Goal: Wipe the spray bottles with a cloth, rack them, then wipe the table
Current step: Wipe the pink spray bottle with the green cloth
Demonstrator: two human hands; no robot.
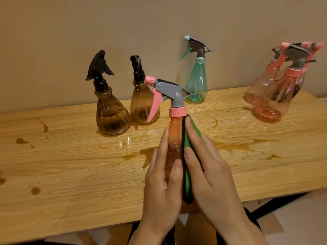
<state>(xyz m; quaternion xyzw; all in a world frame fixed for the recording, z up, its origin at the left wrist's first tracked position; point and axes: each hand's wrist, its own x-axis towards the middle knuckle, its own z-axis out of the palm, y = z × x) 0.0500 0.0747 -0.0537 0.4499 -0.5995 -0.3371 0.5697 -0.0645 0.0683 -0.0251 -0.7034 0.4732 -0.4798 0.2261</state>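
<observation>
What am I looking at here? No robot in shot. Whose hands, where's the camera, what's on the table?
There is no machine here. A person works bare-handed, and the single picture comes from a wide-angle camera worn on their head, looking forward and down. The left hand holds a pink spray bottle upright, and the right hand presses a green cloth against its side. On the wooden table stand a left brown bottle, a second brown bottle, a teal bottle near the wall, and a cluster of pink bottles at far right. Brown spills spot the tabletop. No rack shows.
</observation>
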